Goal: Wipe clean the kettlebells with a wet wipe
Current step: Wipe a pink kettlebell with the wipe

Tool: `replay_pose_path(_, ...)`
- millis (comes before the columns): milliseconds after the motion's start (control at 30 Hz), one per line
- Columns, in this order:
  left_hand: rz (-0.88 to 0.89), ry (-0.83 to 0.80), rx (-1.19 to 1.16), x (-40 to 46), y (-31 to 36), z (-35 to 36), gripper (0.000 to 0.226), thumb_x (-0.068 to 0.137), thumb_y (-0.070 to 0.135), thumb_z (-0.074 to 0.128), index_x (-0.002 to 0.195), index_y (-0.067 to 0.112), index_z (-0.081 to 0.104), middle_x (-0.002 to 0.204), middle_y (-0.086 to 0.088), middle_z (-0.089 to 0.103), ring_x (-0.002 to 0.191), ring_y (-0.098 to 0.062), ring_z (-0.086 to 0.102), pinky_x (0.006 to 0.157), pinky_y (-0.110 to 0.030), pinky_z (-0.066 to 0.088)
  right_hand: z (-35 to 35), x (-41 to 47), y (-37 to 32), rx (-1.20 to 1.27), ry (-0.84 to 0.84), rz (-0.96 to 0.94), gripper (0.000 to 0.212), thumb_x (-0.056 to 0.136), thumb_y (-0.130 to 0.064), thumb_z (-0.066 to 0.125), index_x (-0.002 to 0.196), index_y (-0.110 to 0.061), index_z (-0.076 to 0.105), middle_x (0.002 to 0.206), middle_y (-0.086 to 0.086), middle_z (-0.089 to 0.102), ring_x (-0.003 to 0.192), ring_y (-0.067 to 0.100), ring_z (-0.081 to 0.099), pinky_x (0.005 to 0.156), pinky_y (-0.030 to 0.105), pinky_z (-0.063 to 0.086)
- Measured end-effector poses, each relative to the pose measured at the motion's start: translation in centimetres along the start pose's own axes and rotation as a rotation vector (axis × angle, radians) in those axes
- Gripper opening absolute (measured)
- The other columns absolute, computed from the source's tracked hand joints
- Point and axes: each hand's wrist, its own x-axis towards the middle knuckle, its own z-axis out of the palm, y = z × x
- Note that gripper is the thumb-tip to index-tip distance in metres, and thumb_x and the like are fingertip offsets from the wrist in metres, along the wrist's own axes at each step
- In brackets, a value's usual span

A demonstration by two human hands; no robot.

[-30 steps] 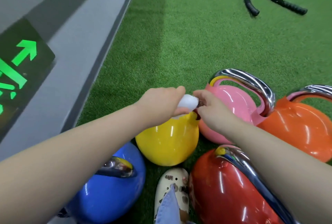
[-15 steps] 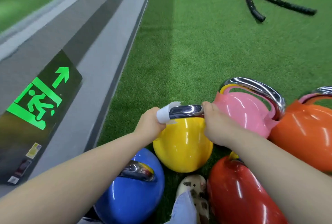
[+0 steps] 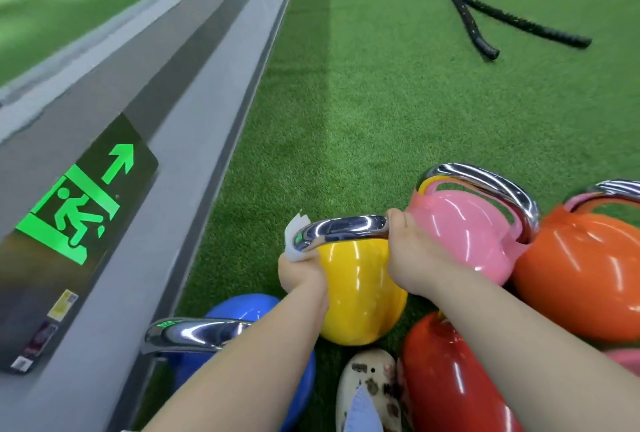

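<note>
A yellow kettlebell (image 3: 356, 289) with a chrome handle (image 3: 341, 229) stands on the green turf in the middle of a cluster. My left hand (image 3: 300, 274) presses a white wet wipe (image 3: 295, 236) around the handle's left end. My right hand (image 3: 410, 255) grips the handle's right end. Around it sit a pink kettlebell (image 3: 467, 227), an orange kettlebell (image 3: 581, 272), a red kettlebell (image 3: 446, 379) and a blue kettlebell (image 3: 242, 314), partly hidden behind my forearms.
A grey wall base (image 3: 149, 161) with a lit green exit sign (image 3: 83, 203) runs along the left. Black battle ropes (image 3: 485, 21) lie on the turf (image 3: 381, 102) far ahead. My patterned white shoe (image 3: 369, 386) stands between the blue and red kettlebells.
My left hand slid the wipe from the handle's middle to its left end and down the corner. My right hand stayed on the right end. The view tilted upward.
</note>
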Motion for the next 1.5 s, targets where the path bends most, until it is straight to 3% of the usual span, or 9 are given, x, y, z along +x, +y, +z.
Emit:
replay_pose_path(200, -0.013, 0.045, -0.007, 0.0, -1.3, 0.4, 0.026, 0.084, 0.021, 0.06, 0.103, 0.003, 0.06, 0.104, -0.016, 0.065, 0.086, -0.03, 0.059, 0.07, -0.03, 0.042, 0.2, 0.1, 0.2, 0.007, 0.015, -0.017, 0.042, 0.081, 0.004, 0.037, 0.119, -0.012, 0.033, 0.121, 0.008, 0.037, 0.1, 0.026, 0.043, 0.076, 0.031, 0.03)
replay_pose_path(333, -0.1, -0.022, 0.11, -1.4, -1.4, 1.0, 0.064, 0.08, 0.026, 0.07, 0.129, 0.001, 0.036, 0.13, -0.019, 0.048, 0.112, -0.036, 0.052, 0.089, -0.04, 0.043, 0.4, 0.1, 0.5, 0.009, 0.026, -0.03, 0.042, 0.08, 0.005, 0.036, 0.117, -0.013, 0.032, 0.118, 0.008, 0.037, 0.09, 0.022, 0.037, 0.075, 0.03, 0.03)
replay_pose_path(467, -0.092, -0.261, 0.237, -1.8, -1.3, -1.3, 0.06, 0.088, 0.002, 0.052, 0.139, 0.002, 0.022, 0.126, -0.016, 0.045, 0.094, -0.027, 0.046, 0.077, -0.032, 0.039, 0.2, 0.1, 0.6, 0.001, 0.018, -0.043, 0.044, 0.082, 0.004, 0.037, 0.122, -0.013, 0.03, 0.121, 0.008, 0.037, 0.103, 0.026, 0.044, 0.081, 0.032, 0.033)
replay_pose_path(600, 0.065, -0.326, 0.255, -1.2, -2.4, -3.2, 0.04, 0.09, -0.004, 0.04, 0.13, -0.003, 0.038, 0.105, -0.013, 0.053, 0.076, -0.017, 0.043, 0.058, -0.025, 0.036, 0.1, 0.0, 0.7, -0.008, 0.007, -0.053, 0.047, 0.082, 0.004, 0.036, 0.125, -0.012, 0.028, 0.124, 0.008, 0.036, 0.109, 0.028, 0.044, 0.084, 0.032, 0.032)
replay_pose_path(767, 0.02, -0.225, 0.105, -0.2, -1.9, -3.2, 0.018, 0.094, 0.011, 0.049, 0.099, -0.005, 0.055, 0.086, -0.014, 0.055, 0.067, -0.018, 0.044, 0.057, -0.027, 0.032, 0.1, -0.1, 0.7, 0.008, 0.015, -0.056, 0.048, 0.082, 0.004, 0.037, 0.126, -0.013, 0.029, 0.125, 0.008, 0.037, 0.113, 0.027, 0.043, 0.09, 0.033, 0.034)
replay_pose_path(933, -0.054, -0.121, 0.096, 1.1, -1.7, -1.0, 0.033, 0.088, 0.017, 0.058, 0.115, 0.0, 0.057, 0.114, -0.019, 0.061, 0.102, -0.036, 0.06, 0.085, -0.04, 0.05, 0.2, -0.1, 0.7, 0.007, 0.013, -0.056, 0.053, 0.082, 0.005, 0.037, 0.13, -0.012, 0.026, 0.129, 0.008, 0.035, 0.117, 0.027, 0.041, 0.096, 0.034, 0.035)
replay_pose_path(1067, -0.038, 0.027, 0.02, 0.2, -1.5, 0.2, 0.034, 0.085, 0.022, 0.065, 0.113, 0.004, 0.057, 0.113, -0.013, 0.061, 0.102, -0.031, 0.059, 0.078, -0.03, 0.042, 0.2, 0.0, 0.7, 0.013, 0.011, -0.051, 0.053, 0.082, 0.005, 0.037, 0.13, -0.012, 0.026, 0.13, 0.008, 0.034, 0.118, 0.028, 0.04, 0.095, 0.033, 0.033)
replay_pose_path(1333, 0.249, 0.112, -0.021, -0.3, -0.7, -0.1, 0.013, 0.082, 0.011, 0.065, 0.091, 0.011, 0.056, 0.093, -0.004, 0.06, 0.087, -0.019, 0.054, 0.07, -0.023, 0.035, 0.3, -0.1, 0.7, 0.049, 0.008, -0.056, 0.047, 0.08, 0.006, 0.036, 0.122, -0.013, 0.03, 0.122, 0.007, 0.035, 0.108, 0.026, 0.042, 0.087, 0.034, 0.035)
replay_pose_path(1500, 0.791, 0.057, 0.328, -0.6, 0.7, -1.2, 0.02, 0.085, 0.01, 0.052, 0.069, 0.017, 0.045, 0.073, -0.002, 0.053, 0.07, -0.026, 0.048, 0.053, -0.032, 0.025, 0.2, -0.2, 0.7, 0.062, 0.001, -0.05, 0.047, 0.08, 0.005, 0.038, 0.123, -0.012, 0.03, 0.125, 0.008, 0.035, 0.113, 0.027, 0.04, 0.087, 0.033, 0.033)
